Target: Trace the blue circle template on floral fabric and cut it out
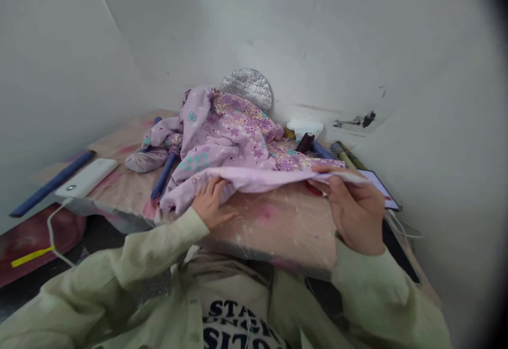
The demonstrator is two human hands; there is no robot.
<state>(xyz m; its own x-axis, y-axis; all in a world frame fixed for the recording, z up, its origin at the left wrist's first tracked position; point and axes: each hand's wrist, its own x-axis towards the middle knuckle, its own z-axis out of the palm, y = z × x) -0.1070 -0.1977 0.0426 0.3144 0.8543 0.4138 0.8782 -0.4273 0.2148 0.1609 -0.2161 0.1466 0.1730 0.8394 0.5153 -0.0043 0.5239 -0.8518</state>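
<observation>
A lilac flowered cloth (238, 132) lies bunched over the middle of the covered table, its near edge stretched out to the right. My right hand (355, 206) pinches the right end of that edge between thumb and fingers, lifted a little above the table. My left hand (212, 203) rests on the near edge of the cloth at the left, fingers spread, the fingertips on the fabric and the thumb out over the table cover. Something red shows in part beneath the edge, beside my right hand.
The table (278, 227) has a stained pinkish cover. At left are a blue rod (51, 184), a white device (87, 178) with a cable and another blue rod (164, 175). Behind stand a silver round pad (249, 89) and a dark spool (305, 143). A lit screen (379, 189) lies right.
</observation>
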